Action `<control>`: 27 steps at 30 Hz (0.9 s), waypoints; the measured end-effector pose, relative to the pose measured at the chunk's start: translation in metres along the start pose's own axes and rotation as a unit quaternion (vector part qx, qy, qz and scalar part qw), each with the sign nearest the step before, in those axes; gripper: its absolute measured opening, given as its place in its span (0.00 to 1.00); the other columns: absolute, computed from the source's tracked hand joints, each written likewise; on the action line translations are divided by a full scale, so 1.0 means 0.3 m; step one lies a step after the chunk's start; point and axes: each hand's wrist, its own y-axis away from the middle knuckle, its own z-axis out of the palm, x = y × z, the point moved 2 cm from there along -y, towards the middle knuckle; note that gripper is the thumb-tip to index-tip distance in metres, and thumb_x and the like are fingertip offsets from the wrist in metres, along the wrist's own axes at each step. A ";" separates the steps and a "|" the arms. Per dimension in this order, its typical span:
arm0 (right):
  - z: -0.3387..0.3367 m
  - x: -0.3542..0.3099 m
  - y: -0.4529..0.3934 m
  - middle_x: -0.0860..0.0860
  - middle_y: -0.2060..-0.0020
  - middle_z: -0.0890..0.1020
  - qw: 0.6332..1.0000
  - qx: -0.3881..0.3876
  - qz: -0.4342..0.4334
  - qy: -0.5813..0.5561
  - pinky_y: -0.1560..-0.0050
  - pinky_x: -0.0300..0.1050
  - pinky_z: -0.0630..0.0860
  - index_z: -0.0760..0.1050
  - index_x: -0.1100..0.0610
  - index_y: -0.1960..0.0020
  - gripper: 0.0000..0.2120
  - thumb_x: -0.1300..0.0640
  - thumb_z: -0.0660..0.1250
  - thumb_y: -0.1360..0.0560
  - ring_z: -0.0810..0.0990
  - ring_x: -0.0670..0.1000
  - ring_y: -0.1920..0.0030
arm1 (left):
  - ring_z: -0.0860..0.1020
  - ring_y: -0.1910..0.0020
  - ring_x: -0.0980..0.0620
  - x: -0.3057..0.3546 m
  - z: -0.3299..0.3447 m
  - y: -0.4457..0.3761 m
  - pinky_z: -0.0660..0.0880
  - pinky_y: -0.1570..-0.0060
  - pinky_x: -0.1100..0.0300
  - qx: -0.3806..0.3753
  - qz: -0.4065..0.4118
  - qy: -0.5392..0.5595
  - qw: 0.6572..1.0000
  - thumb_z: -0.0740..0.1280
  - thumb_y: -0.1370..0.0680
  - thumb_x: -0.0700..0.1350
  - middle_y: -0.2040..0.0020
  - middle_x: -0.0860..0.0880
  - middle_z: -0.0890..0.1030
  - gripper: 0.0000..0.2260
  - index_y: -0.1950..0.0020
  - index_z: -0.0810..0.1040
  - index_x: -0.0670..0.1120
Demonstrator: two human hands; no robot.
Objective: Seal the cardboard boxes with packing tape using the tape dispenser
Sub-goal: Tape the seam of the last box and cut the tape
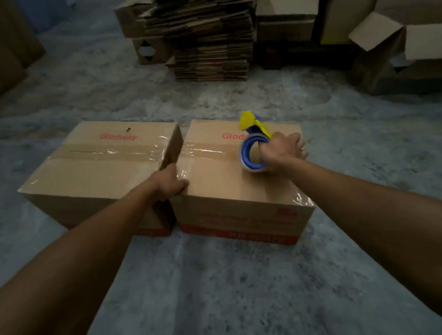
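right hand [281, 150] grasping blue-and-yellow tape dispenser [253, 147] with clear tape roll, on top of right brown cardboard box [233, 190] at its taped seam | left hand [170, 182] gripping that box's near-left top edge | left brown cardboard box [91, 171] just beside, seam taped | both on grey concrete floor [214, 292] | flattened cardboard stack [209, 31] behind

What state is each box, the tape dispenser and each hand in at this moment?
Left box: closed, taped along top seam.
Right box: closed, tape partway across top.
Tape dispenser: on right box's top, held.
Left hand: grips right box's near-left corner.
Right hand: grips the dispenser.
Background box: flaps open.
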 end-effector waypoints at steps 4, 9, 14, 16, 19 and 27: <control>0.031 -0.107 0.096 0.59 0.46 0.80 0.993 -0.071 -0.088 0.026 0.51 0.52 0.78 0.76 0.58 0.42 0.19 0.45 0.64 0.25 0.80 0.61 0.48 | 0.74 0.35 0.41 -0.098 -0.045 0.034 0.69 0.38 0.54 0.037 0.128 -0.029 0.991 0.63 0.20 0.51 0.33 0.41 0.75 0.22 0.28 0.69 0.44; 0.129 -0.243 0.300 0.57 0.59 0.82 0.979 -0.162 -0.114 0.044 0.64 0.46 0.78 0.78 0.58 0.46 0.15 0.48 0.68 0.26 0.79 0.55 0.66 | 0.72 0.36 0.45 -0.219 -0.101 0.039 0.69 0.36 0.52 0.041 0.237 -0.143 0.960 0.65 0.23 0.48 0.35 0.45 0.71 0.17 0.33 0.75 0.50; 0.328 -0.259 0.491 0.56 0.58 0.84 0.955 -0.266 -0.083 0.106 0.60 0.47 0.81 0.81 0.58 0.51 0.17 0.46 0.72 0.31 0.82 0.55 0.63 | 0.61 0.27 0.44 -0.278 -0.048 0.050 0.62 0.31 0.43 0.030 0.266 -0.176 0.947 0.64 0.25 0.47 0.25 0.47 0.62 0.25 0.28 0.67 0.50; 0.426 -0.225 0.576 0.57 0.62 0.83 0.953 -0.281 -0.041 0.106 0.62 0.47 0.79 0.80 0.61 0.55 0.16 0.47 0.71 0.28 0.81 0.55 0.65 | 0.58 0.26 0.46 -0.312 -0.036 0.061 0.57 0.29 0.44 0.034 0.267 -0.168 0.949 0.64 0.25 0.46 0.24 0.47 0.61 0.25 0.27 0.67 0.50; 0.584 -0.137 0.656 0.56 0.67 0.79 0.954 -0.285 0.050 0.075 0.64 0.47 0.78 0.76 0.61 0.59 0.15 0.48 0.70 0.25 0.78 0.54 0.68 | 0.55 0.23 0.46 -0.338 -0.015 0.070 0.52 0.27 0.43 0.047 0.283 -0.155 0.945 0.63 0.24 0.49 0.23 0.46 0.58 0.25 0.26 0.66 0.49; 0.851 -0.043 0.757 0.56 0.61 0.77 0.963 -0.236 0.101 0.076 0.63 0.45 0.74 0.74 0.60 0.56 0.20 0.42 0.63 0.22 0.77 0.56 0.58 | 0.43 0.21 0.47 -0.423 -0.033 0.101 0.43 0.24 0.46 -0.012 0.273 -0.144 0.951 0.60 0.21 0.47 0.20 0.47 0.44 0.36 0.20 0.43 0.45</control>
